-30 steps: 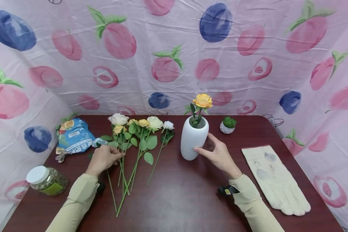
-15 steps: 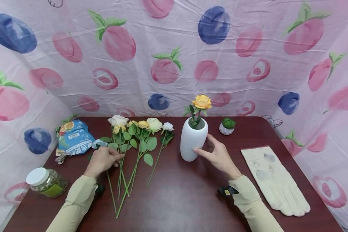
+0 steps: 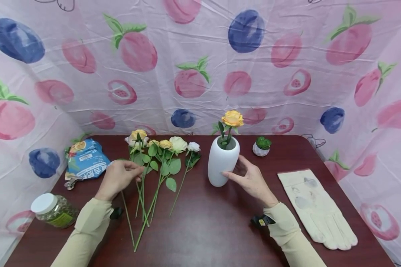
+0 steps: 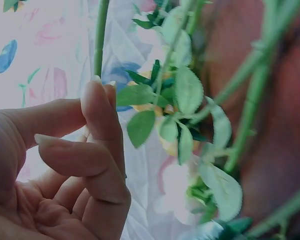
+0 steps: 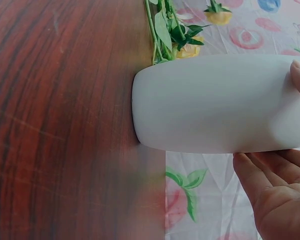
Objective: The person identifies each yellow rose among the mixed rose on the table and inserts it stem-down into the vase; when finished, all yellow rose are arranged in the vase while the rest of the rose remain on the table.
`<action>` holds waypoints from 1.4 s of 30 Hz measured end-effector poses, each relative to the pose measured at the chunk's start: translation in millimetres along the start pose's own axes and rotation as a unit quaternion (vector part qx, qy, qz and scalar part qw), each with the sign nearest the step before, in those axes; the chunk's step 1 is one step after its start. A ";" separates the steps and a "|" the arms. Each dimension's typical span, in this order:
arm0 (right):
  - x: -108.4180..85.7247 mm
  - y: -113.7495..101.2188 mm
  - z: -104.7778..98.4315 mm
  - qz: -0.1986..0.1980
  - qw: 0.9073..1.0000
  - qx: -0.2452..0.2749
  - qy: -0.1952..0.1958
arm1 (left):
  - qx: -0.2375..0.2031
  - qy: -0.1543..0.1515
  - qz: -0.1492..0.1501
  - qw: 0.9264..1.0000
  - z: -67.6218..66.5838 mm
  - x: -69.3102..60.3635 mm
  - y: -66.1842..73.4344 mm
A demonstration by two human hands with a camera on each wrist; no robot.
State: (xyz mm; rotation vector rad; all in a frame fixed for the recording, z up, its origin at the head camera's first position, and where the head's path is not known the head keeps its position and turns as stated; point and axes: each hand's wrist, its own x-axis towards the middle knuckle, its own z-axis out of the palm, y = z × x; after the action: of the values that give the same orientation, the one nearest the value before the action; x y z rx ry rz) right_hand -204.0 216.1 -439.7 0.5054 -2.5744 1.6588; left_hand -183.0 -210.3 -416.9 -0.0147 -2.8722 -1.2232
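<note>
My left hand [image 3: 120, 178] pinches a green stem [image 4: 101, 40] between thumb and fingertips, and in the head view a yellow rose [image 3: 139, 134] stands above the hand, over a white one. Beside it several roses lie on the table, among them a cream rose [image 3: 178, 145] and a small white rose [image 3: 194, 147], their stems toward the front. The white vase [image 3: 223, 163] stands upright with one yellow rose [image 3: 232, 118] in it. My right hand [image 3: 255, 181] holds the vase's right side, thumb on the front; the right wrist view shows its fingers [image 5: 270, 175] along the vase wall [image 5: 210, 105].
A blue bag [image 3: 87, 159] with a metal clip and a white-lidded jar [image 3: 55, 210] are at the left. A small potted plant [image 3: 262, 146] sits behind my right hand, and pale gloves [image 3: 317, 207] lie at the right. Patterned cloth hangs behind the table [image 3: 200, 230].
A yellow rose near my left hand has risen from among the lying flowers, and that hand has moved slightly up. The right hand and vase stay nearly the same.
</note>
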 end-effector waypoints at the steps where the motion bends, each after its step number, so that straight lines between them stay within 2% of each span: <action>1: -0.1 0.1 0.1 0.000 1.000 -0.001 0.000 | 0.000 0.002 0.003 1.000 0.2 1.3 2.1; 16: -1.3 -1.1 -0.4 0.002 1.000 -0.008 -0.001 | -0.018 -0.017 0.000 1.000 8.8 12.7 23.5; 23: -1.5 -1.5 -0.8 0.004 1.000 -0.007 -0.001 | -0.021 -0.007 0.015 1.000 12.2 16.5 31.4; 42: -1.1 -2.4 -1.0 0.007 1.000 -0.012 -0.002 | -0.015 -0.003 0.024 1.000 18.7 21.5 49.8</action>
State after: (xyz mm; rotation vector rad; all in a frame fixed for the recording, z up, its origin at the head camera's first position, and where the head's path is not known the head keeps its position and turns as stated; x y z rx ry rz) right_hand -202.4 216.4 -437.3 0.4912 -2.6029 1.6313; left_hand -203.9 -162.3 -393.5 -0.0875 -2.8415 -1.2599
